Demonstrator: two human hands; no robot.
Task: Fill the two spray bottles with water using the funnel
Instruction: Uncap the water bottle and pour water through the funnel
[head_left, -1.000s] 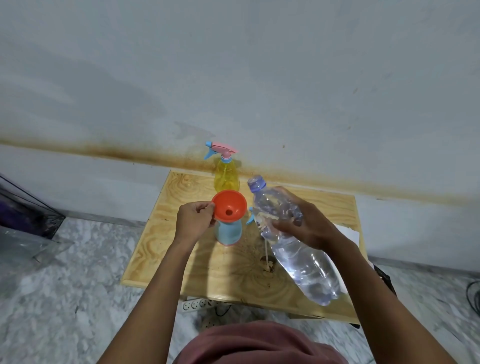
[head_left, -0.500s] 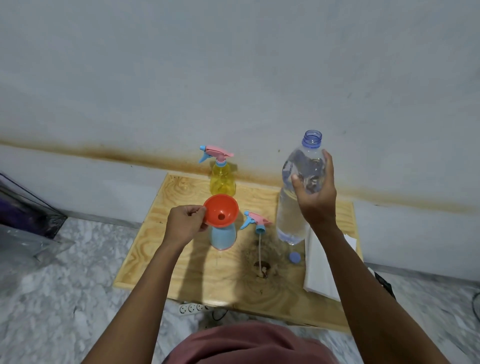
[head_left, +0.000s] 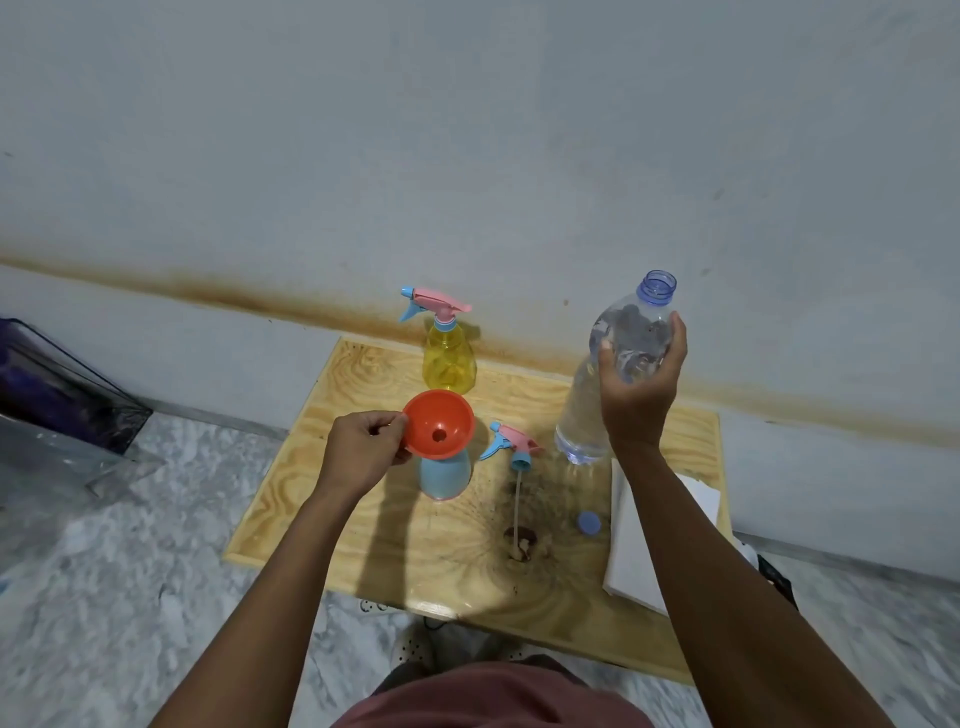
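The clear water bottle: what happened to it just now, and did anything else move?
The right hand swung the clear plastic water bottle from tilted toward the orange funnel to upright, further right. The left hand still holds the funnel on the light-blue spray bottle; the rest stayed.

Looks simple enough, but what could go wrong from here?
The right hand alone holds the big uncapped water bottle; a fast tip could flood the small funnel. The left hand only pinches the funnel's rim, so the light blue spray bottle beneath might topple. Spills could soak the white paper nearby.
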